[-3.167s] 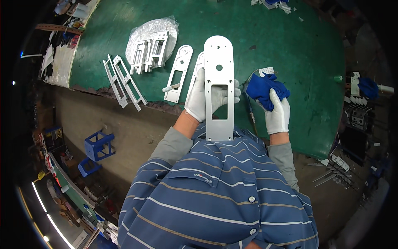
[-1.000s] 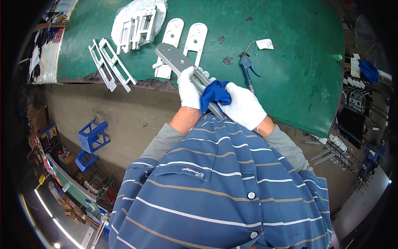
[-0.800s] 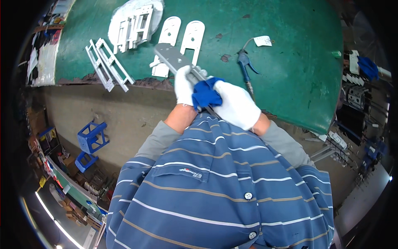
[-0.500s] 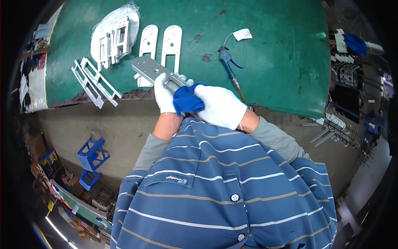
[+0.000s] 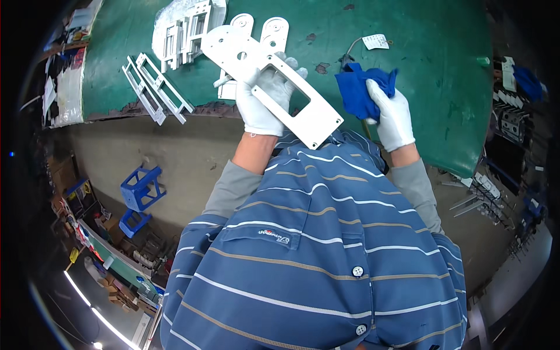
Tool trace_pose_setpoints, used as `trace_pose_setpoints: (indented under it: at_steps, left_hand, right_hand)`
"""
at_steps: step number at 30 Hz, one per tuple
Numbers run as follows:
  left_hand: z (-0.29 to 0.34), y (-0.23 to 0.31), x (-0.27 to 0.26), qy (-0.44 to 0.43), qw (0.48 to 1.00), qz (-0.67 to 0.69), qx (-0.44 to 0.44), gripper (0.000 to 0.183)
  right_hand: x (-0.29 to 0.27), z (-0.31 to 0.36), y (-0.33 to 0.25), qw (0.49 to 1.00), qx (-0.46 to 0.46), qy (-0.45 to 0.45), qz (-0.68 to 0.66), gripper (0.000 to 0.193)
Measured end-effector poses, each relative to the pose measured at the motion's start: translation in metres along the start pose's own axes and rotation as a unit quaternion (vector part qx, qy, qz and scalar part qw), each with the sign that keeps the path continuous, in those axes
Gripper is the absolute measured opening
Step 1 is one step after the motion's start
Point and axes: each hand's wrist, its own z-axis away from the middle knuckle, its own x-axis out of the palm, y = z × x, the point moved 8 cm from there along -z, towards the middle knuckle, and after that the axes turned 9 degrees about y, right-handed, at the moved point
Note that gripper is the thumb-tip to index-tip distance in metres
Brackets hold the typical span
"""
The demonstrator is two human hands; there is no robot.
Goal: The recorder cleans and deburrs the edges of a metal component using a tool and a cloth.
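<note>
White gloves cover both hands. My left hand grips a flat silver metal plate with a rounded end, small holes and a long rectangular cutout. The plate is tilted above the table's near edge, its square end toward my body; some of my fingers show behind the cutout. Off to the right, apart from the plate, my right hand is closed on a bunched blue cloth. Two similar plates lie behind the held one, a right one and a left one, both partly covered by it.
On the green table, narrow metal frames lie at the left, and more frames are piled on clear wrap. A white paper tag lies near a hose, partly behind the cloth. Blue stools stand on the floor at left.
My right hand with the cloth has moved right, away from the plate. My left hand has turned the plate so its broad face shows. The view has shifted.
</note>
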Motion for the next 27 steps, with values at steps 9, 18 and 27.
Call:
trace_pose_setpoints:
  at_steps: [9,18,27]
  left_hand:
    - [-0.002,0.01,-0.001,-0.022,1.0,0.009,0.021,0.05]
    - [-0.006,-0.001,-0.002,0.054,0.997,-0.057,0.011,0.048]
    - [-0.034,-0.046,-0.039,0.026,0.988,-0.144,-0.056,0.061]
  right_hand:
    - [-0.003,0.032,-0.009,0.995,-0.083,0.042,-0.02,0.039]
    - [-0.019,0.013,0.018,0.994,-0.049,0.039,0.086,0.056]
    - [-0.132,-0.038,0.107,0.913,0.103,0.043,-0.393,0.069]
